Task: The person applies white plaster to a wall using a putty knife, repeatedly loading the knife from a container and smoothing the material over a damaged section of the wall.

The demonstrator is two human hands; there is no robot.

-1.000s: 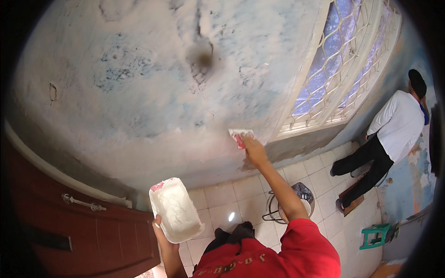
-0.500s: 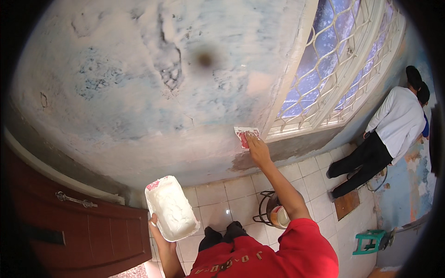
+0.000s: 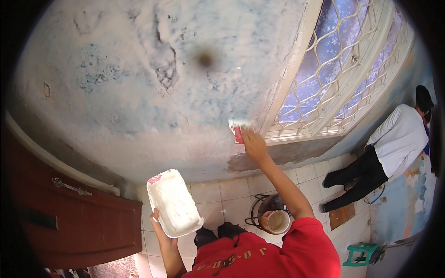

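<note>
My left hand (image 3: 157,224) grips the side of a white tray (image 3: 155,180) with reddish marks at one corner. Smooth white putty (image 3: 174,206) fills much of it. Ahead, my right hand (image 3: 254,144) is closed on a putty spreader (image 3: 238,135), red with a white-smeared edge. That spreader is at the patchy blue-and-white wall (image 3: 139,106), just left of the window's lower corner. Motion blurs the fingertips and the spreader's top, so its exact contact with the wall is hard to make out.
A barred window (image 3: 320,88) fills the upper right. Beside my feet are a dark metal stand (image 3: 255,211) and an open pail (image 3: 277,222). A person in white (image 3: 398,139) stands at right, near a green stool (image 3: 359,254). A brown door (image 3: 92,217) is at left.
My right hand and the spreader have shifted slightly left and up along the wall. The view has turned a little, and more of the pail shows. My left hand still holds the tray.
</note>
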